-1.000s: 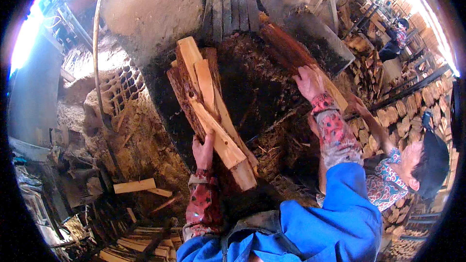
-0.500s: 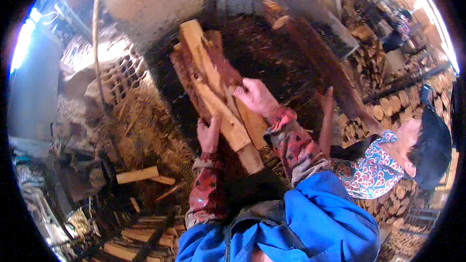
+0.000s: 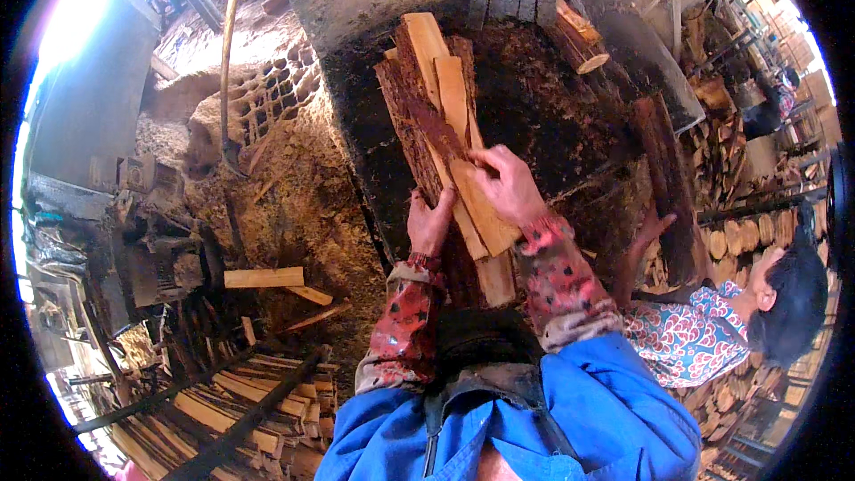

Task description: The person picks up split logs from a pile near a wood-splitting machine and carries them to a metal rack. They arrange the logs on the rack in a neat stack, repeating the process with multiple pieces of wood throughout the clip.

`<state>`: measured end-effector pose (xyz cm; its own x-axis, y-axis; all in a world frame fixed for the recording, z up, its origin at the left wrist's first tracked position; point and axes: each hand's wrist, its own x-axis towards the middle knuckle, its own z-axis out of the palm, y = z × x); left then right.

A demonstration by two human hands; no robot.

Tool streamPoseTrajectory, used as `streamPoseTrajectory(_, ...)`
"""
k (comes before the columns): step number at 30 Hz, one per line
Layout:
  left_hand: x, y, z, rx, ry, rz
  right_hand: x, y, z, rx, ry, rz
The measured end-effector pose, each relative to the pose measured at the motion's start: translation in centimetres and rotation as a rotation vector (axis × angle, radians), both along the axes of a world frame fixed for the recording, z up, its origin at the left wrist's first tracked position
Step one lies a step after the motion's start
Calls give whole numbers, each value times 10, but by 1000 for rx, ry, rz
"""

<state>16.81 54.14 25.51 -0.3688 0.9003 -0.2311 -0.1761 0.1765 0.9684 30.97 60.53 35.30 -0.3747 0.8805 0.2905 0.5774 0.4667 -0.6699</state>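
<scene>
A bundle of rough split slats, pale wood point(image 3: 430, 44) with dark reddish bark point(image 3: 403, 116), lies lengthwise before me on a dark surface. My left hand point(image 3: 431, 221) is closed against the bundle's left side, thumb on the wood and fingers partly hidden beneath. My right hand point(image 3: 508, 185) has its fingers curled over a short pale slat point(image 3: 485, 209) on top, at the near right of the bundle. Slightly nearer me, the butt of another slat point(image 3: 496, 281) sticks out between my forearms.
At right a co-worker in a patterned shirt point(image 3: 686, 334) has a hand point(image 3: 647, 240) beside a bark-covered log point(image 3: 668, 191). A cut log point(image 3: 579, 40) lies at the far right. Loose slats point(image 3: 264, 278) and a rack of stacked slats point(image 3: 223, 405) are at left. A pole point(image 3: 228, 62) stands farther back.
My view has shifted left, so the scene sits farther right. The slats on top of the bundle lie differently, with my right hand on a short one. The co-worker's log has drawn away from the cut log.
</scene>
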Motion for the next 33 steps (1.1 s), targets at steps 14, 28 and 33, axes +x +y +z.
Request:
streamPoseTrajectory(14,16,31,6,-52,-3,-53,34,-37,-28,66,-161,-93)
streamPoseTrajectory(28,24,39,19,-145,96,60,196,207,12,404,-525,-499)
streamPoseTrajectory(33,23,41,3,-106,-45,56,240,280,-3,128,-791,-552)
